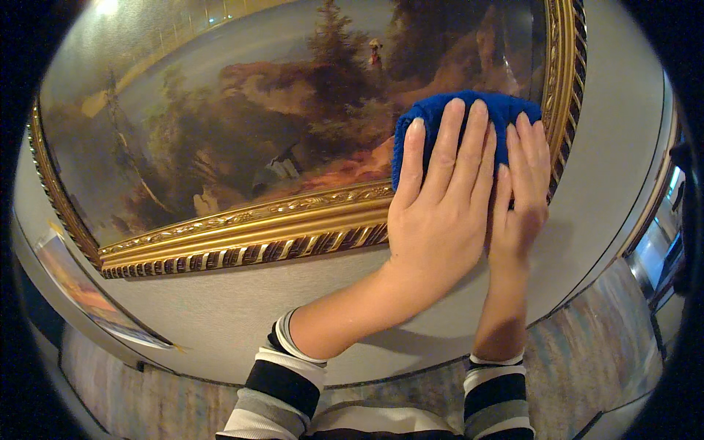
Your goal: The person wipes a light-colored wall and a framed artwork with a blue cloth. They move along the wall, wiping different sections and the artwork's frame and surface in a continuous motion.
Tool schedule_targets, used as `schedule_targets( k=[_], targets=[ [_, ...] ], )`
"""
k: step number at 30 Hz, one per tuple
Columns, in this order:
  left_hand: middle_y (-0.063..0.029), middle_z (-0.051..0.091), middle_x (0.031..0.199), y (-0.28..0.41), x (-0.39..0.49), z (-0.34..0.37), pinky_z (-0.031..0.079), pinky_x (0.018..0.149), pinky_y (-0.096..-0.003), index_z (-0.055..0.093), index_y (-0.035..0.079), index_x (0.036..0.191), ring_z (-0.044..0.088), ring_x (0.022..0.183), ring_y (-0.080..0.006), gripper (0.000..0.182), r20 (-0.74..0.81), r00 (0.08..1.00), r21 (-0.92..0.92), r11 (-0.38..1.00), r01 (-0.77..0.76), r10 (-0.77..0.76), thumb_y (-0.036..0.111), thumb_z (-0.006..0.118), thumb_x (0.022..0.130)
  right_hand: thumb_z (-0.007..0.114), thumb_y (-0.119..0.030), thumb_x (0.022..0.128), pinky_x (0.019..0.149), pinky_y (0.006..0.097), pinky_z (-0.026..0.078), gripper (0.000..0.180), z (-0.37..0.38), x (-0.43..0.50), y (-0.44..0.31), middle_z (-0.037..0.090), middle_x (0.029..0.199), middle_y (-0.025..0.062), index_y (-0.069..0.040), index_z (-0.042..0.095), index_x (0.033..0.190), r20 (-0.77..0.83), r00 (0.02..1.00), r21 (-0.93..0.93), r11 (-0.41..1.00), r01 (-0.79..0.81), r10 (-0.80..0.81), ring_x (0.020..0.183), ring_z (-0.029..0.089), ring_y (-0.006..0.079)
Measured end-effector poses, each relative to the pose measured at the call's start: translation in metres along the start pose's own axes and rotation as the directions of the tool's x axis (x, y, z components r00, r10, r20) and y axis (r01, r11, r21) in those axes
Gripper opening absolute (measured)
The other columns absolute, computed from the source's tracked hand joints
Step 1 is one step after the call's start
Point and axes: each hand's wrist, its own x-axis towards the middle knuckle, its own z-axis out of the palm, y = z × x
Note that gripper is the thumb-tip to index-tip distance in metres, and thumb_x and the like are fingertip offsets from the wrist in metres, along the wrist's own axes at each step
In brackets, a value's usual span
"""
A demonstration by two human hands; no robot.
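Note:
A folded blue cloth (pixel 435 110) lies flat against the lower right corner of a framed landscape painting (pixel 264 110). My left hand (pixel 443 187) presses on the cloth with its palm down and fingers extended. Beside it, my right hand (pixel 522 187) holds the cloth's right part, close to the frame's right side. The gilded, carved frame (pixel 264 225) runs below the painted surface and up the right. Both hands cover part of the frame's lower right corner, which is hidden. Trees, rocks and a small figure appear in the painting.
The painting hangs on a light grey wall (pixel 247 302). An unframed colourful picture (pixel 93 291) is at the lower left, with tape-like strips at its corners. Patterned grey-brown carpet (pixel 599 319) covers the floor below. At the far right are a wall edge and a bright blue-lit area.

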Motion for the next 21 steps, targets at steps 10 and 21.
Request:
schedule_targets(
  k=[10,21],
  targets=[
    [-0.008,0.05,0.136,0.005,-0.017,-0.006,0.022,0.11,-0.05,0.058,0.006,0.123,0.042,0.131,-0.0259,0.039,0.052,0.999,0.0,1.0,0.002,-0.002,0.02,0.05,0.088,0.041,-0.013,0.093,0.107,0.0474,0.029,0.04,-0.002,-0.01,-0.006,0.046,0.136,0.0199,0.006,0.049,0.128,0.014,0.999,0.039,0.998,0.052,-0.053,0.128,0.04,0.0385],
    [-0.0074,0.051,0.134,0.007,-0.021,-0.01,0.023,0.109,-0.0504,0.06,0.008,0.12,0.043,0.129,-0.0253,0.037,0.034,0.999,-0.006,1.0,0.026,-0.025,0.023,0.052,0.087,0.042,-0.013,0.092,0.108,0.0474,0.029,0.043,-0.006,-0.017,-0.009,0.045,0.137,0.0208,0.006,0.046,0.13,-0.017,0.99,0.05,0.989,0.143,-0.142,0.129,0.039,0.0398]
  ],
)
